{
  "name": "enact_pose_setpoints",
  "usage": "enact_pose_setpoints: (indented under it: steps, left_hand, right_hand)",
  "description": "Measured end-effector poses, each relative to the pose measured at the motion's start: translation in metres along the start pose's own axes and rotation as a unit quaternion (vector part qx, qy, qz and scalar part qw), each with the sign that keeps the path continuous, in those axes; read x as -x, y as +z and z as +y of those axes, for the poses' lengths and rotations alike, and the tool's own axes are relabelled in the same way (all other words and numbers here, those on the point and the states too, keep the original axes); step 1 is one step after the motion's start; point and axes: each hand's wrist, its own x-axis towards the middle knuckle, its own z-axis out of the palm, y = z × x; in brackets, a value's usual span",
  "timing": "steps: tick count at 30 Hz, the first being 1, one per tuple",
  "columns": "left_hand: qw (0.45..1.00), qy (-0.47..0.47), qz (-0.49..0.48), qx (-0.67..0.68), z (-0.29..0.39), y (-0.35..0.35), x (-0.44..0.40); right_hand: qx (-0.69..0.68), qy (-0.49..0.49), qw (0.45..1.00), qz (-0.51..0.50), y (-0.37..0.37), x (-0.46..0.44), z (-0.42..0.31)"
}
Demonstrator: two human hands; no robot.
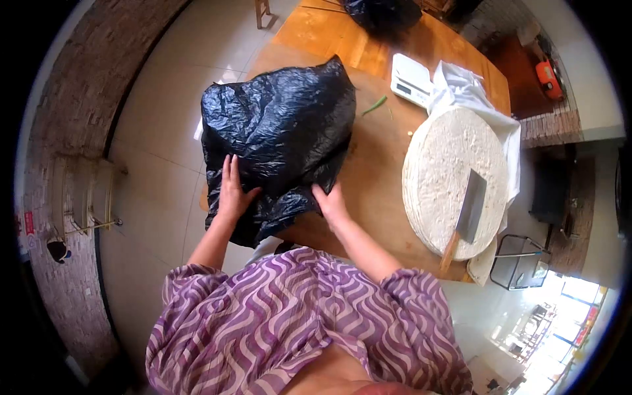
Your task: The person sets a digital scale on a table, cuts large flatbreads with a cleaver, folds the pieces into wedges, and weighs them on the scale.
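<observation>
A crumpled black plastic bag (283, 125) lies spread over the left part of the table, its near edge bunched up. My left hand (232, 194) rests on the bag's near left part, fingers stretched out and thumb apart. At the near right edge, my right hand (332, 204) has its thumb against the plastic and seems to grip it; its other fingers are partly hidden. What lies under or inside the bag is hidden. To the right sits a tall stack of round, white flatbreads (447, 171), with a cleaver (471, 207) lying on top, its wooden handle toward me.
Behind the flatbreads are a white kitchen scale (411, 79) and a white cloth (461, 85). A green scrap (374, 105) lies on the brown board (375, 164). Another black bag (382, 14) sits at the table's far end. A metal-framed chair (520, 262) stands at right.
</observation>
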Motion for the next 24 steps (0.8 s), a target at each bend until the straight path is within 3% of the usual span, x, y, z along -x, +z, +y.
enact_pose_setpoints:
  steps: [2,5,8,17,20,21,23,24]
  left_hand:
    - [0.999,0.0,0.025,0.046,-0.012,0.019,-0.006]
    - [0.991,-0.077,-0.014,0.107,-0.011,0.032,-0.014]
    - [0.99,-0.081,-0.016,0.117,-0.018,0.038,-0.016]
    - [0.995,0.011,-0.018,0.098,-0.028,0.042,-0.097]
    - [0.996,0.039,0.002,0.077,-0.011,0.05,-0.133]
    - [0.996,0.026,0.001,0.082,-0.002,0.052,-0.144]
    - [0.995,0.022,0.001,0.095,0.001,0.06,-0.16]
    - [0.996,0.021,0.006,0.088,0.006,0.063,-0.168]
  right_hand:
    - [-0.106,0.126,0.986,-0.005,0.021,0.009,0.008]
    - [-0.227,0.204,0.952,0.0,0.037,0.005,-0.027]
    - [-0.139,0.076,0.987,0.03,0.053,-0.024,0.012]
    - [-0.181,0.101,0.978,0.029,0.06,-0.089,-0.026]
    - [-0.104,0.048,0.993,0.021,0.047,-0.137,-0.021]
    - [-0.051,0.044,0.997,0.039,0.038,-0.136,-0.065]
    - [-0.086,0.073,0.993,0.019,0.03,-0.17,-0.035]
    - [-0.141,0.008,0.99,0.013,0.024,-0.168,-0.046]
